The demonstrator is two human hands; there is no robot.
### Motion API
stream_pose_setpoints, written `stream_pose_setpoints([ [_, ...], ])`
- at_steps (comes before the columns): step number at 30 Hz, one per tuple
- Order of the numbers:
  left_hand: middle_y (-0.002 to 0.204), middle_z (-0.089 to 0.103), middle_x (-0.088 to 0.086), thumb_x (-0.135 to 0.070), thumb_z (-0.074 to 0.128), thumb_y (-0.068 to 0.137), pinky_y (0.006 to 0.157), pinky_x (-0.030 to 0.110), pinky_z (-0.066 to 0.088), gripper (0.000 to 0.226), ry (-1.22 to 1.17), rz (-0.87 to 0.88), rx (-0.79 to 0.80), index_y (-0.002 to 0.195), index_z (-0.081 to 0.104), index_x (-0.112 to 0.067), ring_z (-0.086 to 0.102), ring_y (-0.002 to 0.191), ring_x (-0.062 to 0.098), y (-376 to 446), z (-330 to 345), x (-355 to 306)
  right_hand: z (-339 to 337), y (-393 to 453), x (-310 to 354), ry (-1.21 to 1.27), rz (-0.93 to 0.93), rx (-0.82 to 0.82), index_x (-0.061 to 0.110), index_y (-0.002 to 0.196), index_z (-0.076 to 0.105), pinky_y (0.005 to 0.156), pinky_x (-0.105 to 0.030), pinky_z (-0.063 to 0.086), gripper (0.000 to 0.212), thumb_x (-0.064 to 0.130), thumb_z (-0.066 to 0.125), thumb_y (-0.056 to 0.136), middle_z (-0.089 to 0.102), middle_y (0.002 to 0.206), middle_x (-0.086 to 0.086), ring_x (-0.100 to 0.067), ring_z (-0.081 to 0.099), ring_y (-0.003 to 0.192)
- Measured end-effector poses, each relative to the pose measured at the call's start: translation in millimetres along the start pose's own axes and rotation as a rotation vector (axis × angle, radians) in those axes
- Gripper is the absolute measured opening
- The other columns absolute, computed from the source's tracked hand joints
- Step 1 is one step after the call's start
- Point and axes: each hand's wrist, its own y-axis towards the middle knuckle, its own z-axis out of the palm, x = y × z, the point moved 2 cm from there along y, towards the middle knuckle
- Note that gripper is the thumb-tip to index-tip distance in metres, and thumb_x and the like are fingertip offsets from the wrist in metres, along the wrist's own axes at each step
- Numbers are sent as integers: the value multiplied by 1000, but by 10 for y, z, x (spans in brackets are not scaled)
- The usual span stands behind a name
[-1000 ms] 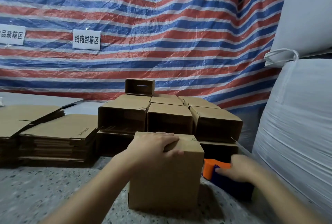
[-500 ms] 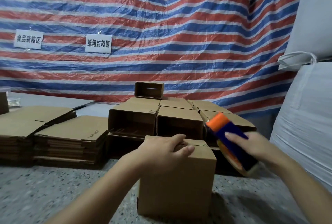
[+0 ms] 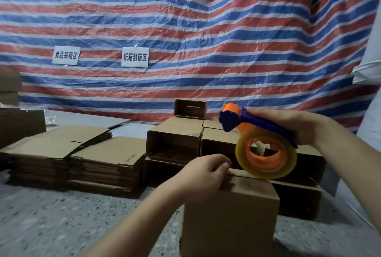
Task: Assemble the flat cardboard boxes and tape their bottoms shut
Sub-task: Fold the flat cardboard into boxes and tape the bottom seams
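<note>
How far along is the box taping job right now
Done: assembled boxes are stacked behind. In hand: the left hand presses the current box flaps closed while the right hand holds the tape dispenser above it, no tape visible yet. Left: two stacks of flat boxes.

Bare left hand (image 3: 203, 176) and bare right hand (image 3: 292, 125); forearms behind the fingers uncovered; no sleeve cloth showing.
</note>
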Motion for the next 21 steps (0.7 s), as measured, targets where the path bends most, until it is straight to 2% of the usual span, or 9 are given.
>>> stream_pose_setpoints([
  [2, 115, 67, -14, -35, 43, 103, 90, 22, 48, 26, -135, -3, -92, 121, 63, -34, 60, 106, -2, 8, -19, 34, 74, 40, -5, -27, 30, 41, 15, 114, 64, 54, -28, 56, 85, 72, 75, 51, 78, 87, -9, -20, 74, 66],
  [5, 101, 74, -3, -24, 42, 104, 83, 24, 54, 26, -533, -123, -281, 107, 68, -22, 70, 93, 4, 35, -76, 53, 117, 83, -40, -2, 49, 41, 13, 110, 65, 48, -24, 53, 77, 67, 74, 56, 77, 82, -10, -18, 73, 61],
  [8, 91, 77, 2, -32, 39, 104, 86, 35, 57, 36, -803, -321, -348, 100, 70, -14, 73, 87, 15, 93, -183, 22, 94, 92, -79, 8, 50, 52, 11, 109, 67, 47, -25, 53, 76, 67, 74, 57, 77, 81, -10, -17, 72, 60],
  [12, 87, 77, 3, -57, 37, 99, 89, 42, 54, 58, -853, -406, -324, 94, 72, -11, 73, 88, 20, 174, -270, -33, 94, 95, -94, 1, 39, 60, 12, 108, 67, 48, -24, 53, 78, 68, 74, 54, 77, 83, -10, -17, 72, 60],
  [14, 87, 77, 2, -60, 40, 97, 90, 42, 54, 58, -854, -417, -298, 96, 72, -12, 74, 87, 19, 197, -264, -58, 102, 90, -86, 5, 36, 67, 12, 108, 67, 47, -23, 52, 77, 68, 73, 55, 77, 82, -10, -17, 72, 60],
  [18, 86, 77, 0, -37, 48, 99, 83, 38, 56, 32, -845, -426, -316, 98, 70, -14, 73, 87, 18, 228, -235, -60, 107, 83, -71, -16, 37, 68, 13, 108, 66, 47, -23, 52, 76, 69, 71, 57, 77, 80, -9, -16, 72, 59],
  [21, 85, 77, 2, -24, 48, 98, 76, 35, 56, 24, -889, -433, -367, 98, 69, -13, 74, 82, 18, 230, -243, -55, 110, 82, -61, -46, 30, 61, 14, 107, 67, 49, -23, 54, 76, 71, 70, 58, 78, 83, -9, -17, 73, 61],
])
